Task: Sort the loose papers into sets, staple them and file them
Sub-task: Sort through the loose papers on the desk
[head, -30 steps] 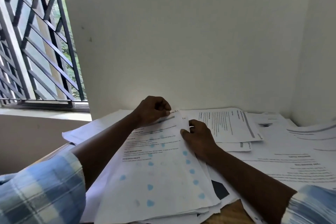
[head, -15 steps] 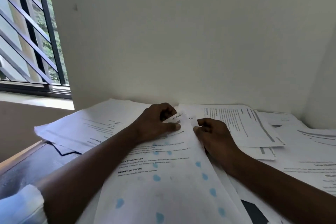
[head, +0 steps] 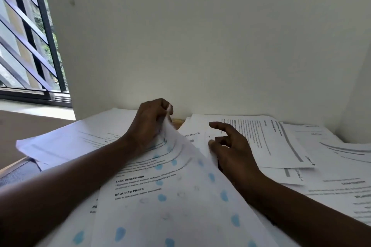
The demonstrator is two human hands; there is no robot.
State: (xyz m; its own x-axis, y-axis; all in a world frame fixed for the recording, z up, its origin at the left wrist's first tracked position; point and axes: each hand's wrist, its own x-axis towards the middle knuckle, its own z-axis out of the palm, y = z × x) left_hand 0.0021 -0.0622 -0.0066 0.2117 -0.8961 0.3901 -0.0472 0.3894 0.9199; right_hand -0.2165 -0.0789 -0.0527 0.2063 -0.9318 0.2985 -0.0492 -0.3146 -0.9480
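The blue-spotted sheet (head: 170,206) lies nearest, its far corner raised. The right hand (head: 230,150), fingers loose and empty, should pin the page beneath (head: 197,136) while the left hand (head: 149,124), pinching that corner, peels one sheet only.

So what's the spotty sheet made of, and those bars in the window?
Spotty sheet: thin matte paper, most likely; it curves limply where the left hand pinches its top corner. Bars: probably painted metal, dark, straight and slim, though the finish is hard to judge.
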